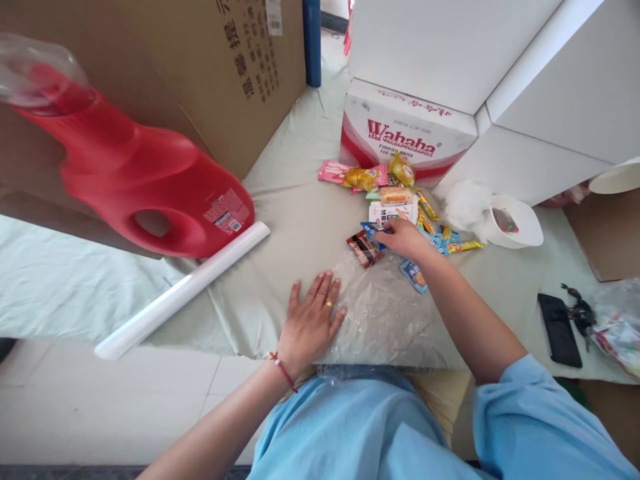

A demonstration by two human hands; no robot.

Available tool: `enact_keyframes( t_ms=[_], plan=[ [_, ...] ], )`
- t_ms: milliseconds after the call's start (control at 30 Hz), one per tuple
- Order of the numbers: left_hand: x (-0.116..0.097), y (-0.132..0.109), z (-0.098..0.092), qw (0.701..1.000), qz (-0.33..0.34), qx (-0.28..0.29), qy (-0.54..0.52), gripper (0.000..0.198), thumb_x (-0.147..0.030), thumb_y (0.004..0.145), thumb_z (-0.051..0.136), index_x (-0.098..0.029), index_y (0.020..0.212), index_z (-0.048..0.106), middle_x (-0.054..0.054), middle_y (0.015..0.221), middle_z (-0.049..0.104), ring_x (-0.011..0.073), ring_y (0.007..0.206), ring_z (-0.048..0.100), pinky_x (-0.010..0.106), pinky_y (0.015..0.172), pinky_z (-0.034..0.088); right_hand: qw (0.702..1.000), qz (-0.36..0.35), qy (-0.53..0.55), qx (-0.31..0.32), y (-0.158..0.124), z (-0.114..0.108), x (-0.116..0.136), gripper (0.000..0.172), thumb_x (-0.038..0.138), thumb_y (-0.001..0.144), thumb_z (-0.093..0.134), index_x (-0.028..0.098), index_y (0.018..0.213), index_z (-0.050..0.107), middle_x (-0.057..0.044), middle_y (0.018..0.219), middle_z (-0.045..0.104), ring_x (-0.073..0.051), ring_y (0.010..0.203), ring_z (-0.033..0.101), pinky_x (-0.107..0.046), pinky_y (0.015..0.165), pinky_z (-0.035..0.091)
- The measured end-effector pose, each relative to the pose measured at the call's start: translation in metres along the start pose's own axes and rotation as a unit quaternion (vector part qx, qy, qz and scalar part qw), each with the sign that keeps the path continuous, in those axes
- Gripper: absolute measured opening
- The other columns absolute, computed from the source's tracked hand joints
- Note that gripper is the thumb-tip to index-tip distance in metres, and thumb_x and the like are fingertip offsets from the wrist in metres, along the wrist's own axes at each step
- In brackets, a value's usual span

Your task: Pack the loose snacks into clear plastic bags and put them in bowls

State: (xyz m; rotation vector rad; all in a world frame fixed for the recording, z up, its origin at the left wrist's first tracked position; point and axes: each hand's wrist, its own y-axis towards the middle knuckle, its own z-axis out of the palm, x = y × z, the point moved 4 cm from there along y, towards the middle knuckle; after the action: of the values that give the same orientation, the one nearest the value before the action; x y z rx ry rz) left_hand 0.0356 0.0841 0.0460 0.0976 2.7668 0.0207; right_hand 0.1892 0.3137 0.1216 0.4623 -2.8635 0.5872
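Note:
My left hand (311, 320) lies flat on the cloth-covered table (285, 207), fingers spread, beside a clear plastic bag (395, 307). Farther forward, my right hand (404, 237) pinches a blue snack packet (371, 230) over the pile. A brown snack packet (365, 249) lies just under it. Behind the hand are a white snack packet (393, 212), a wrapped orange snack (396, 195) and yellow-wrapped cakes (401, 169). Another blue packet (414, 276) rests near my right forearm, which partly hides the pile.
A red detergent-style bottle (170, 193) and a white roll (185, 293) are at left, before a large cardboard box (200, 73). A Wahaha carton (400, 130) stands behind the snacks. A white bowl (523, 227), black phone (559, 330) and keys (580, 313) are at right.

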Motion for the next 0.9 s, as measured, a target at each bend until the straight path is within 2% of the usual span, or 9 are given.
enact_keyframes(
  t_ms=[67, 167, 300, 400, 533, 633, 800, 833, 900],
  plan=[
    [0.0, 0.0, 0.0, 1.0, 0.0, -0.002, -0.001, 0.063, -0.047, 0.107, 0.039, -0.029, 0.167, 0.032, 0.01, 0.172, 0.034, 0.0305, 0.161, 0.032, 0.064, 0.134, 0.007, 0.998, -0.017, -0.047, 0.024, -0.005, 0.007, 0.012, 0.038, 0.045, 0.096, 0.062, 0.015, 0.119, 0.07, -0.015, 0.123, 0.074, -0.026, 0.107, 0.069, -0.028, 0.078, 0.047],
    [0.0, 0.0, 0.0, 1.0, 0.001, -0.005, -0.002, 0.062, -0.047, 0.108, 0.038, -0.027, 0.166, 0.035, 0.012, 0.172, 0.033, 0.0308, 0.161, 0.031, 0.064, 0.133, 0.007, 0.992, -0.026, -0.101, 0.071, -0.005, 0.015, 0.027, 0.06, 0.056, 0.092, 0.069, 0.012, 0.131, 0.065, -0.021, 0.134, 0.069, -0.032, 0.117, 0.069, -0.032, 0.086, 0.051],
    [-0.001, 0.0, 0.001, 1.0, 0.003, -0.006, 0.001, 0.061, -0.047, 0.108, 0.037, -0.026, 0.165, 0.036, 0.012, 0.172, 0.033, 0.0305, 0.161, 0.031, 0.064, 0.133, 0.007, 0.988, -0.025, -0.143, 0.061, 0.002, 0.016, 0.043, 0.072, 0.067, 0.088, 0.069, 0.012, 0.134, 0.066, -0.025, 0.135, 0.068, -0.038, 0.126, 0.065, -0.039, 0.095, 0.052],
    [0.0, 0.0, 0.001, 1.0, -0.001, -0.007, 0.003, 0.064, -0.049, 0.108, 0.037, -0.024, 0.167, 0.032, 0.013, 0.172, 0.033, 0.0308, 0.161, 0.031, 0.064, 0.133, 0.006, 0.986, -0.035, -0.152, 0.067, 0.004, 0.017, 0.052, 0.068, 0.062, 0.085, 0.075, 0.012, 0.13, 0.069, -0.025, 0.133, 0.07, -0.037, 0.125, 0.065, -0.038, 0.095, 0.053],
    [0.0, 0.002, 0.001, 1.0, -0.011, -0.014, 0.003, 0.071, -0.05, 0.107, 0.038, -0.02, 0.169, 0.023, 0.015, 0.172, 0.031, 0.0309, 0.162, 0.03, 0.064, 0.133, 0.002, 0.989, -0.013, -0.125, 0.08, 0.006, 0.018, 0.047, 0.047, 0.046, 0.084, 0.076, 0.012, 0.116, 0.075, -0.022, 0.122, 0.075, -0.032, 0.11, 0.071, -0.033, 0.083, 0.053],
    [0.0, 0.003, 0.001, 1.0, -0.021, -0.016, 0.007, 0.072, -0.052, 0.107, 0.038, -0.019, 0.169, 0.025, 0.016, 0.173, 0.03, 0.0313, 0.162, 0.029, 0.065, 0.133, -0.002, 0.998, -0.004, -0.066, 0.015, 0.003, -0.002, 0.026, 0.038, 0.039, 0.084, 0.074, 0.013, 0.112, 0.075, -0.018, 0.114, 0.077, -0.028, 0.101, 0.071, -0.03, 0.077, 0.051],
    [0.0, 0.004, -0.001, 0.999, -0.025, -0.014, 0.025, 0.071, -0.055, 0.107, 0.035, -0.017, 0.167, 0.031, 0.015, 0.172, 0.032, 0.032, 0.161, 0.031, 0.067, 0.132, 0.0, 0.985, -0.083, 0.096, -0.118, -0.037, -0.07, -0.006, 0.029, 0.032, 0.085, 0.07, 0.016, 0.109, 0.072, -0.006, 0.094, 0.077, -0.02, 0.083, 0.067, -0.027, 0.072, 0.048],
    [0.001, 0.004, -0.001, 0.999, -0.024, -0.014, 0.03, 0.071, -0.055, 0.107, 0.034, -0.016, 0.166, 0.032, 0.015, 0.172, 0.032, 0.032, 0.161, 0.031, 0.068, 0.132, 0.001, 0.981, -0.113, 0.112, -0.112, -0.049, -0.078, -0.007, 0.026, 0.03, 0.085, 0.07, 0.017, 0.107, 0.072, -0.005, 0.092, 0.076, -0.019, 0.081, 0.067, -0.026, 0.073, 0.048],
    [0.001, 0.005, -0.001, 0.999, -0.022, -0.016, 0.041, 0.071, -0.054, 0.107, 0.034, -0.015, 0.166, 0.032, 0.015, 0.172, 0.032, 0.0321, 0.161, 0.032, 0.069, 0.131, 0.002, 0.976, -0.18, 0.109, -0.049, -0.074, -0.078, -0.002, 0.019, 0.026, 0.084, 0.069, 0.019, 0.102, 0.072, -0.002, 0.091, 0.076, -0.018, 0.08, 0.067, -0.026, 0.074, 0.048]
  ],
)
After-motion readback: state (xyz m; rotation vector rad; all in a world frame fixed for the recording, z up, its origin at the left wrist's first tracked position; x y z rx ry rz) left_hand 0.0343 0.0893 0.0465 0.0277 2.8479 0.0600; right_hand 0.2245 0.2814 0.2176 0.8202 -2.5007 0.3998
